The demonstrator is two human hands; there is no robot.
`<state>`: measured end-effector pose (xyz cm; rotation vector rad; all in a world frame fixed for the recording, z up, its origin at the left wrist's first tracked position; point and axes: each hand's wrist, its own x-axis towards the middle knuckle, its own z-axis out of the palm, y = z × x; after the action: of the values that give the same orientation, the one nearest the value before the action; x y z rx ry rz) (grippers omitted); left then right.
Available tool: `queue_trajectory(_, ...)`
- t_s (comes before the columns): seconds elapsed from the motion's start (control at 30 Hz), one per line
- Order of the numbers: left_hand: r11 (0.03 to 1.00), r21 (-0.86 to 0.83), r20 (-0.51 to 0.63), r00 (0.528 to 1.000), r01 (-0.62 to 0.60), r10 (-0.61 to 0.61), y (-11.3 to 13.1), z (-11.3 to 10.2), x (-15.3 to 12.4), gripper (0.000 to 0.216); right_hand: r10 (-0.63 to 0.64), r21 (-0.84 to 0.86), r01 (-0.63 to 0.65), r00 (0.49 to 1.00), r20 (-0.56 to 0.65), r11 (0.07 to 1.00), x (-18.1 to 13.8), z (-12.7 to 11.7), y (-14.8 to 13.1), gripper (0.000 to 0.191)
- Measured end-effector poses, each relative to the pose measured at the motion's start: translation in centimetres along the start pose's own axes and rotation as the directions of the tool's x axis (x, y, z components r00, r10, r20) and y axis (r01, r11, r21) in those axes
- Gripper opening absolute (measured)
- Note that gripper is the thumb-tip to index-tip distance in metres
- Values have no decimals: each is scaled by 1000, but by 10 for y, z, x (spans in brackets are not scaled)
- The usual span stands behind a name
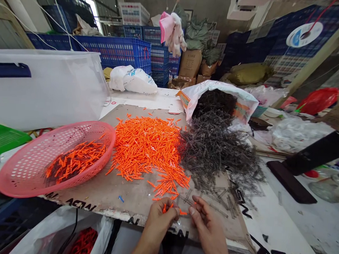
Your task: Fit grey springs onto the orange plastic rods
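My left hand [159, 219] is closed around a few small orange plastic pins [168, 207] at the near edge of the cardboard sheet [126, 195]. My right hand [206, 220] pinches the tip of one orange pin [183, 212] between thumb and forefinger, touching the left hand. A big heap of orange pins [148, 146] lies just beyond the hands. To its right spreads a heap of dark metal springs [216, 152], with loose springs close to my right hand. A pink basket [28, 169] at the left holds more orange pieces [75, 160].
A white sack [216, 92] spills springs at the back. A clear plastic bin [46, 86] stands at the left rear, a green tray [1, 139] beside it. Blue crates [119, 50] line the back. A black bar [313, 153] and bags lie on the right.
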<state>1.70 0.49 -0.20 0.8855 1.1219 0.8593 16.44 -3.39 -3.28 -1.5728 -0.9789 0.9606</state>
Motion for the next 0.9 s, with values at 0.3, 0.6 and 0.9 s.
queue_trajectory(0.3,999,-7,2,999,-42,42,-2,0,-1,17,97,261,-142,979,178,955,-11,16,-2,41)
queue_trajectory(0.6,991,-130,40,999,12,-7,-4,2,-1,25,113,280,-155,981,159,947,-9,16,-8,47)
queue_trajectory(0.9,989,-145,20,1000,21,-18,-11,-3,2,28,-98,-178,82,992,-85,981,-5,1,2,42)
